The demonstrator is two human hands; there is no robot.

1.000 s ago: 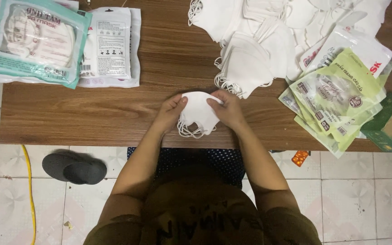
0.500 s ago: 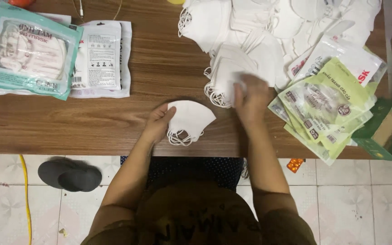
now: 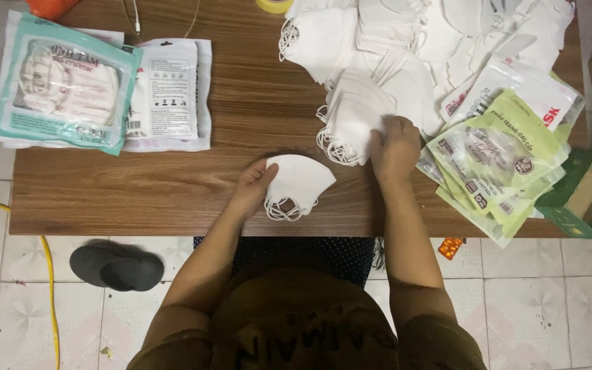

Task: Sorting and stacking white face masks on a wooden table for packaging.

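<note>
I press my left hand (image 3: 253,190) flat on the folded mask (image 3: 298,183) near the desk's (image 3: 138,185) front edge, while my right hand (image 3: 393,145) should pinch only 1 mask from the pile (image 3: 351,120).

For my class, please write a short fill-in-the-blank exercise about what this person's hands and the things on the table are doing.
1. The left hand rests on a small stack of folded white ____.
2. The right hand reaches into the loose pile of masks on the ____ table.
3. Beside the right hand lie empty ____ pouches.

Missing words: masks; wooden; green
</note>
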